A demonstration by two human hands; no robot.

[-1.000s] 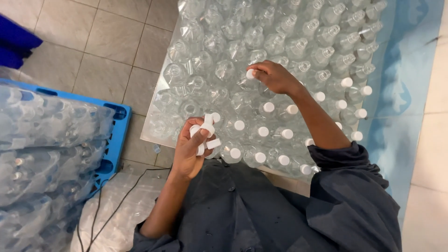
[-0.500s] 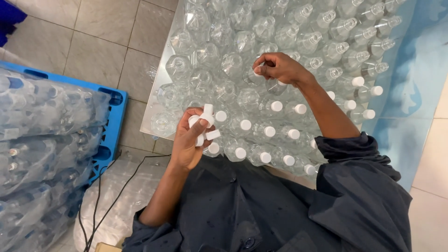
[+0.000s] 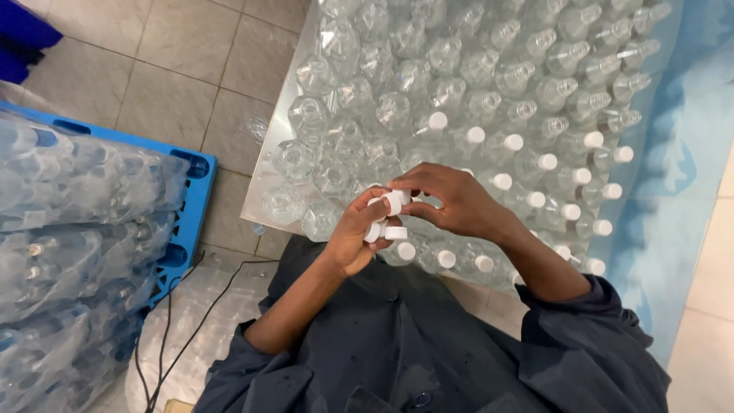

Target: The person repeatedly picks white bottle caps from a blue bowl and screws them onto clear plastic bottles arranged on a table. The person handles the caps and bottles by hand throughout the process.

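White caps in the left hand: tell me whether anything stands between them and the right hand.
Nothing visible does. The right hand already has its fingertips on the white caps held in the left hand, above the clear bottles.

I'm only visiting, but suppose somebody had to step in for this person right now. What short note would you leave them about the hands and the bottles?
Left hand: cupped, holding a small stack of white caps.
Right hand: fingers meet the left hand at the top cap of that stack.
Bottles: a packed block of clear plastic bottles stands in front of the person.
Done: the capped bottles form rows on the near and right side.
Left: the bottles farther away and to the left are open.
Nearby: wrapped bottle bundles lie on a blue pallet on the left.
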